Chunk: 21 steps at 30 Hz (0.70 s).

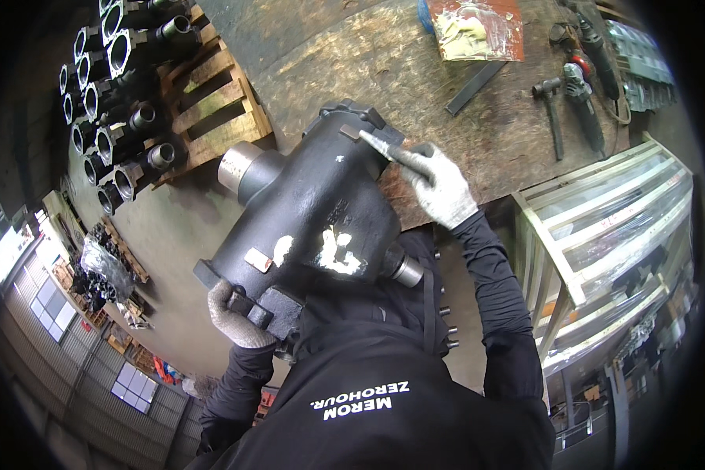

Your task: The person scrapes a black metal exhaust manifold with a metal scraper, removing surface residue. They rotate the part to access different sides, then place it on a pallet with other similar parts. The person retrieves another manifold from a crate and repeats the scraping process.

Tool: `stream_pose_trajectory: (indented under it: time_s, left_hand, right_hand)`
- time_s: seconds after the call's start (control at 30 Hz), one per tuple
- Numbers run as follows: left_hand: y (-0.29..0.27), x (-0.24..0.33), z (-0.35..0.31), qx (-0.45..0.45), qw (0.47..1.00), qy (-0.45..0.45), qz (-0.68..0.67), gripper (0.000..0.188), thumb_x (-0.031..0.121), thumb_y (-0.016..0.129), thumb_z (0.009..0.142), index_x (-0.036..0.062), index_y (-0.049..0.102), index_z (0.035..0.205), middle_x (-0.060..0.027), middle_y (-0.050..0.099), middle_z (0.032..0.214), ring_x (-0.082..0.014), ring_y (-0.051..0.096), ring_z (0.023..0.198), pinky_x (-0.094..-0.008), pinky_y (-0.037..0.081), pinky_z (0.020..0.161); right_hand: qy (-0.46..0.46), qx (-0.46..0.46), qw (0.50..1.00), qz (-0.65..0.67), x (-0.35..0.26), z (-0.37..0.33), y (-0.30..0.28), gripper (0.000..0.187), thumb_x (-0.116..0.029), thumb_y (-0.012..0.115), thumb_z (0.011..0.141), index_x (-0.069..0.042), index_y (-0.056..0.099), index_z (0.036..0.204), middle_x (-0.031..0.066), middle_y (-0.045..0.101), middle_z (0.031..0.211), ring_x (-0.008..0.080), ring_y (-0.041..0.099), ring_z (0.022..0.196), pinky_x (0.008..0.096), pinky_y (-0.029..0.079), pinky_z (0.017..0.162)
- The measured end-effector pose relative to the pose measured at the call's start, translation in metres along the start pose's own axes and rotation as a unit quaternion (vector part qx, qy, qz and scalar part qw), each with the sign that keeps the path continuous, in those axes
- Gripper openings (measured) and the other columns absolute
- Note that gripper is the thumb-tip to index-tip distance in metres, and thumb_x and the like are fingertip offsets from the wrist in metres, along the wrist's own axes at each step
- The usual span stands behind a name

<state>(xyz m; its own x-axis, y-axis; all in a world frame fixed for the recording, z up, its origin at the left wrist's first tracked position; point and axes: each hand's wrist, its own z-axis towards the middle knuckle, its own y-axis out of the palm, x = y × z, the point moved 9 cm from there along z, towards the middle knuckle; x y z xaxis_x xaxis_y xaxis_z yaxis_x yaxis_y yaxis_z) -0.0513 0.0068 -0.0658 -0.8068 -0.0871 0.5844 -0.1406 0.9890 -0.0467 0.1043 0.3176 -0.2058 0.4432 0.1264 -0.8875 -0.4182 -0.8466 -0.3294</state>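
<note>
A large black metal casting (313,188), shaped like a pipe body with bare-metal stubs, lies slantwise in front of me, its far end on the workbench. White filler patches (339,254) are smeared on its near side. My left hand (231,315), in a pale glove, is wrapped round the flange at the casting's near left end. My right hand (444,186), also gloved, grips a putty knife (392,151) smeared with whitish filler. The knife's tip is at the casting's far end, beside a small brown rectangular patch (350,131). My right fingers are partly hidden.
On the worn wooden workbench (329,55) lie a reddish board (513,31) with filler, a dark metal bar (475,88), a hammer (554,117) and an angle grinder (583,102). Similar castings (125,94) stand on a pallet (219,94) at far left. A wrapped wooden crate (603,235) stands right.
</note>
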Motion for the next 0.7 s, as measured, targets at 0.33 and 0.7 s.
stream_pose_trajectory:
  time_s: [0.33,0.7]
  left_hand:
    - [-0.06,0.013,0.012,0.142,0.983,0.079,0.08,0.023,0.031,0.064,0.09,0.0091,0.06,0.094,-0.0039,0.064,0.093,-0.0241,0.066,0.093,-0.0399,0.055,0.088]
    - [-0.052,0.001,0.009,0.1,0.993,0.024,0.052,0.025,0.034,0.064,0.089,0.0095,0.062,0.095,-0.0057,0.068,0.095,-0.0252,0.069,0.092,-0.0418,0.057,0.086]
  right_hand:
    - [-0.012,-0.041,0.996,-0.075,-0.015,-0.011,0.054,0.041,-0.015,0.07,0.094,-0.027,0.071,0.133,0.0131,0.064,0.115,0.0332,0.067,0.101,0.0394,0.057,0.089]
    - [0.006,-0.041,0.997,-0.064,-0.012,-0.008,0.05,0.039,-0.014,0.068,0.095,-0.027,0.071,0.131,0.011,0.063,0.111,0.0339,0.066,0.101,0.0423,0.055,0.088]
